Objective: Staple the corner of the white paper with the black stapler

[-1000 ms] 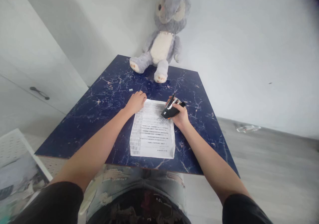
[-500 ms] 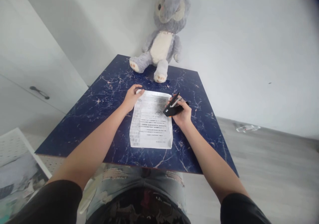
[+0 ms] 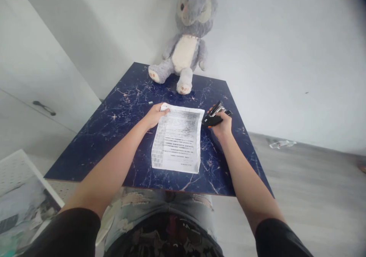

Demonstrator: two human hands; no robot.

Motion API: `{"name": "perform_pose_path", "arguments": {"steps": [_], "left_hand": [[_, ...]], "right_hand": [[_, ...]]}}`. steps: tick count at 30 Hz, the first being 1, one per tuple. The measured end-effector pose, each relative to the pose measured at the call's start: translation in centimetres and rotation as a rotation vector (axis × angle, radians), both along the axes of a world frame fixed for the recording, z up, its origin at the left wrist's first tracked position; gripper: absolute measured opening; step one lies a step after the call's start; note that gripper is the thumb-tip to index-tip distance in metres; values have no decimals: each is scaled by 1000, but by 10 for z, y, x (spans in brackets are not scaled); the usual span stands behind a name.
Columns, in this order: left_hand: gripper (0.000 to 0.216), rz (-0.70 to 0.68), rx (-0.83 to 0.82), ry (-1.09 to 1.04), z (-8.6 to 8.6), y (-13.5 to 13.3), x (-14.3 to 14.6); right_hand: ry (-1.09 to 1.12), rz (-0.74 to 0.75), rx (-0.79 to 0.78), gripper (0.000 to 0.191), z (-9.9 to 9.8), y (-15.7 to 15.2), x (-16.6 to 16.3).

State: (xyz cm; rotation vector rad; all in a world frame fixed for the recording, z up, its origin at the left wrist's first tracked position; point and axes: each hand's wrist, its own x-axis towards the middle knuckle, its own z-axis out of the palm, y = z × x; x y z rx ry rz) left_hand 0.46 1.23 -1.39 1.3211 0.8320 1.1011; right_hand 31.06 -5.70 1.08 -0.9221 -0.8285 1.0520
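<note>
Head view: on the dark blue marble-patterned worktop [image 3: 120, 135] lies a white printed stack of paper sheets [image 3: 177, 141], its long axis running from 6 towards 12 o'clock, tilted slightly clockwise. The left hand [image 3: 154, 114] rests at the stack's far-left corner, at about 11 o'clock, with its fingers [image 3: 165, 112] curled over the lifted edge and pinching it. The right hand [image 3: 222, 124] sits just off the stack's far-right corner, at about 1 o'clock, with its fingers wrapped closed around a black stapler with a silver metal top [image 3: 214, 116]. The stapler's nose points towards 9 o'clock, straight at that corner, just beside the paper's edge; whether it touches cannot be told. So the right hand is the nearer one to the far-right corner, and the paper lies to its left. A grey plush rabbit with a cream belly [image 3: 185, 51] sits at 12 o'clock on the far edge, well apart from both hands
</note>
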Motion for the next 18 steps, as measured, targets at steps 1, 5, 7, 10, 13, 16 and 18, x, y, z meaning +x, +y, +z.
{"name": "perform_pose_path", "arguments": {"steps": [1, 5, 7, 10, 13, 16, 18], "left_hand": [[39, -2, 20, -19, 1, 0, 0], [43, -87, 37, -18, 3, -1, -2], [46, -118, 21, -9, 2, -1, -1], [50, -116, 23, 0, 2, 1, -1], [47, -97, 76, 39, 2, 1, -1], [41, -100, 134, 114, 3, 1, -1], [37, -108, 164, 151, 3, 1, 0]], "right_hand": [[-140, -15, 19, 32, 2, -1, 3], [-929, -3, 109, 47, 25, -2, 8], [-1316, 106, 230, 50, 44, 0, 2], [-1778, 279, 341, 47, 75, 6, -17], [-2066, 303, 349, 46, 101, 17, -35], [-2150, 411, 360, 43, 118, 31, -48], [-2115, 563, 342, 37, 124, 41, -55]]}}
